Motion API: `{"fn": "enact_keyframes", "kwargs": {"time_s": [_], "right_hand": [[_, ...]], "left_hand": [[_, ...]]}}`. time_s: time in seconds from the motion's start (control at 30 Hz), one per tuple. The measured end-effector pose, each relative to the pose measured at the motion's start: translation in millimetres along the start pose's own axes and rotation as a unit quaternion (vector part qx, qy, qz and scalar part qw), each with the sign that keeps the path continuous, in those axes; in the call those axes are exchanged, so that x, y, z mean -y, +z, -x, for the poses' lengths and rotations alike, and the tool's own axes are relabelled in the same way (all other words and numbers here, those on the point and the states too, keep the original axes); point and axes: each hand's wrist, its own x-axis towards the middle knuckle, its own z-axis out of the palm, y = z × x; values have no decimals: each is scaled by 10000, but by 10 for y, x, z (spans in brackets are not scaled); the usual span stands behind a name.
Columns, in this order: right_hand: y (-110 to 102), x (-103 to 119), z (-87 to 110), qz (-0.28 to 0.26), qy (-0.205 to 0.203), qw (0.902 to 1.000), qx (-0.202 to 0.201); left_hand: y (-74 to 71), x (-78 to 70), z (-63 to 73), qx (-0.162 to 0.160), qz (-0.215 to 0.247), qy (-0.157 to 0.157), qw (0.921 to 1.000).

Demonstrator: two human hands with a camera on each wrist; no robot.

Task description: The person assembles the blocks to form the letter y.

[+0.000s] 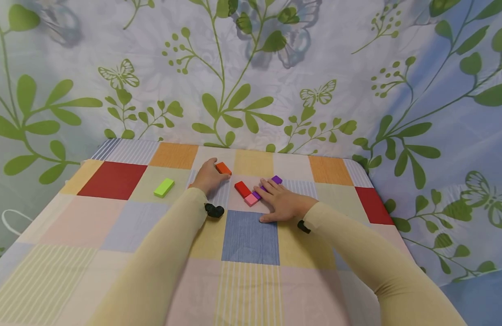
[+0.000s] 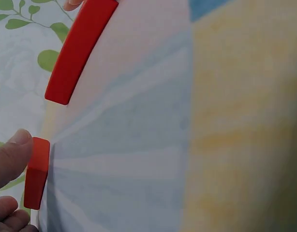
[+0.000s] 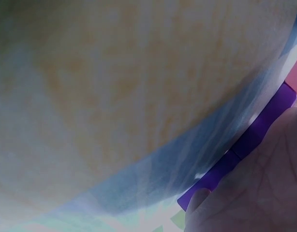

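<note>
My left hand (image 1: pixel 208 177) pinches an orange block (image 1: pixel 223 168) between thumb and fingers near the table's far side. In the left wrist view, the thumb lies against one end of this orange block (image 2: pixel 37 171). My right hand (image 1: pixel 285 200) lies palm down, fingers spread, over purple blocks (image 1: pixel 277 179). Two purple blocks (image 3: pixel 257 130) in a line show along the palm in the right wrist view. At their near end sits a pink block (image 1: pixel 251 199), touching a red block (image 1: pixel 243 188) that slants the other way, making a V shape.
Left of my left hand lies a lime-green block (image 1: pixel 164 188). A small reddish-orange bit (image 1: pixel 190 185) peeks out beside the left hand, mostly hidden. The patchwork cloth (image 1: pixel 251 235) covers the table, and leaf-printed curtains (image 1: pixel 153 81) hang behind and at the sides.
</note>
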Motion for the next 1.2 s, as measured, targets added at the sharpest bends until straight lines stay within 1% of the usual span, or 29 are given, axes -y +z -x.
{"fn": "enact_keyframes", "kwargs": {"time_s": [0.17, 0.4, 0.53, 0.77, 0.93, 1.0, 1.2], "right_hand": [[6, -1, -14, 59, 41, 10000, 30], [2, 12, -9, 63, 19, 10000, 35], [2, 16, -5, 49, -14, 10000, -10], [-14, 22, 5, 17, -9, 10000, -17], [-20, 26, 13, -47, -32, 10000, -45], [-18, 22, 12, -52, -31, 10000, -48], [-19, 8, 6, -69, 13, 10000, -51]], "left_hand": [[14, 11, 17, -62, 45, -92, 9999], [50, 63, -4, -110, -226, -38, 9997], [65, 85, -23, -149, -264, 3, 9995], [43, 62, -20, -56, -415, -31, 9991], [20, 43, 2, -13, -464, 8, 9989], [12, 43, 13, 15, -440, -6, 9990], [-2, 55, 21, 107, -143, -189, 9997]]}}
